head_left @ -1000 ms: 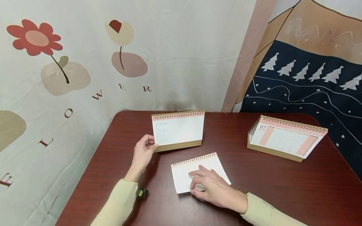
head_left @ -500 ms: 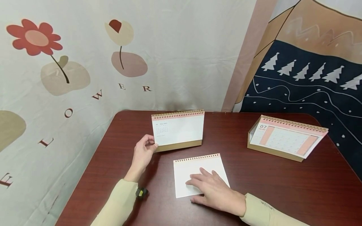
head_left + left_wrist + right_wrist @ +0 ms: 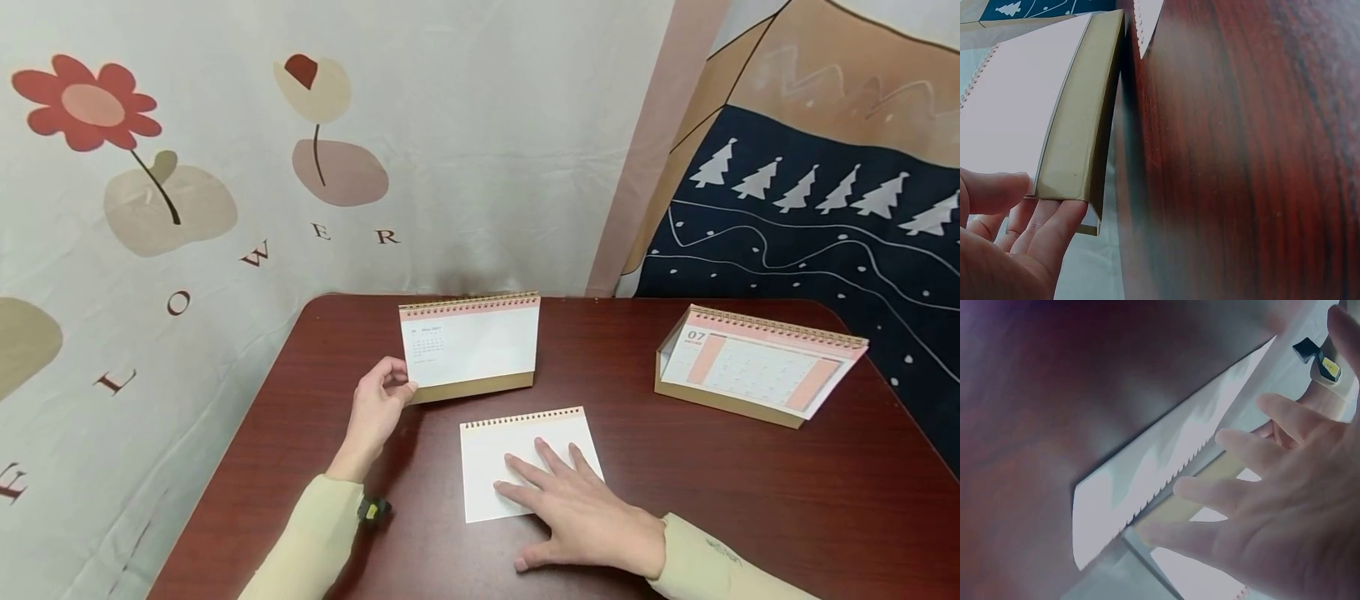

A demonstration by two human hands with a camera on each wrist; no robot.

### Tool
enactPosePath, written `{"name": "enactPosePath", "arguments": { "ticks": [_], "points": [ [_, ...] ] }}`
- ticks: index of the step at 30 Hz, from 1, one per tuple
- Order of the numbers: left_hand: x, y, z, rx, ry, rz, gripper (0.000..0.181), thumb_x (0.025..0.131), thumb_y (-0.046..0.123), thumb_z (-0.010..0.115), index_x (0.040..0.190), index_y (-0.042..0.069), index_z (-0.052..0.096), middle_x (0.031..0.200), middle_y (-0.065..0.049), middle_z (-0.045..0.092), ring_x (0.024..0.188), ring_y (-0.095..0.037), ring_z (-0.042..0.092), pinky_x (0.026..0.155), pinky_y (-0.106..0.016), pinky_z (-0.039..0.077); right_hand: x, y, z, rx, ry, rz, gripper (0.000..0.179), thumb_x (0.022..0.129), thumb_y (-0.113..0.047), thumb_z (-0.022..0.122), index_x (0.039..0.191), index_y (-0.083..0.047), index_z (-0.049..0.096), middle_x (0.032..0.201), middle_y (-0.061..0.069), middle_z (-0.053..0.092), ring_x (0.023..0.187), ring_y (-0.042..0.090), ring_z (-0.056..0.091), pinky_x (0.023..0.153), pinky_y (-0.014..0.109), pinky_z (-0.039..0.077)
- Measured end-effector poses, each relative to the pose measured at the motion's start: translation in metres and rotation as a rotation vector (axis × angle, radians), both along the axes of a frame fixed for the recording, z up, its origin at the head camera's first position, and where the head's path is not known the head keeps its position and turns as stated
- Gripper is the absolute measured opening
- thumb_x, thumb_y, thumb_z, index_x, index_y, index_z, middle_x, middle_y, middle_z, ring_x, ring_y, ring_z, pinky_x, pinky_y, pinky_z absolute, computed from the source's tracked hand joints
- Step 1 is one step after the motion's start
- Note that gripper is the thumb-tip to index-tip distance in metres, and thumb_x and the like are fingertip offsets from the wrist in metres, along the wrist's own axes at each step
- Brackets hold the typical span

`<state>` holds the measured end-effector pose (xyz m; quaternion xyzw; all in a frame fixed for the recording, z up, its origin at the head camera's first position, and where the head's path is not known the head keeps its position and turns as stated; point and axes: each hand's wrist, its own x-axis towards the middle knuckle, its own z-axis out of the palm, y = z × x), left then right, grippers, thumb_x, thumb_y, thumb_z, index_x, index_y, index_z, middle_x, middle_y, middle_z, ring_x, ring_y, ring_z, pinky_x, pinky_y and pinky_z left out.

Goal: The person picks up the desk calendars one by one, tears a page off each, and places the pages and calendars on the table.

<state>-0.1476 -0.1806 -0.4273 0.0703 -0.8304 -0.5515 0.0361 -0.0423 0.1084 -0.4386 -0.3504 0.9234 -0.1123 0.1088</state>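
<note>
Left hand [image 3: 377, 408] pinches a white-and-pink spiral paper calendar [image 3: 480, 346]; right hand [image 3: 581, 510] splays, empty, over one already-detached white paper sheet [image 3: 482, 460].

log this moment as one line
left hand: grips standing calendar by corner | right hand: spread over loose page | 07 calendar: standing, untouched

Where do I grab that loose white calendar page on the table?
Probably pinch its left edge, coming from the left: the loose calendar page lies flat and that edge is uncovered, while the right hand hides the lower right corner.
</note>
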Motion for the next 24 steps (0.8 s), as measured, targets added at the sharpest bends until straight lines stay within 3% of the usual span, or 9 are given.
{"name": "enactPosePath", "arguments": {
  "ticks": [9, 16, 24],
  "points": [
    [-0.002, -0.002, -0.002, -0.008, -0.009, -0.003, 0.014, 0.09, -0.002, 0.064, 0.104, 0.002, 0.062, 0.103, -0.015, 0.065, 0.086, -0.018, 0.065, 0.073, -0.018, 0.052, -0.005, 0.025, 0.005, 0.002, -0.1, -0.069, 0.101, 0.069, -0.076, 0.071, 0.154, -0.033, 0.036, 0.167, 0.004, 0.021, 0.152, 0.044, 0.016, 0.109, 0.078, 0.021],
    [-0.003, -0.003, -0.004, -0.005, -0.014, -0.008, 0.014, 0.091, -0.002, 0.063, 0.104, 0.002, 0.061, 0.102, -0.015, 0.064, 0.086, -0.018, 0.065, 0.073, -0.017, 0.052, -0.002, 0.04, 0.001, 0.03, -0.018, -0.116, 0.11, 0.062, -0.075, 0.076, 0.153, -0.024, 0.039, 0.164, 0.009, 0.028, 0.149, 0.048, 0.023, 0.105, 0.079, 0.026],
    [-0.005, -0.005, -0.003, -0.015, -0.006, -0.021, 0.013, 0.092, -0.002, 0.063, 0.104, 0.002, 0.06, 0.103, -0.014, 0.063, 0.086, -0.018, 0.065, 0.073, -0.017, 0.052, 0.007, 0.033, -0.007, 0.065, 0.057, -0.13, 0.11, 0.06, -0.075, 0.076, 0.151, -0.024, 0.043, 0.161, 0.011, 0.035, 0.143, 0.051, 0.032, 0.099, 0.081, 0.03]
  ]
}}
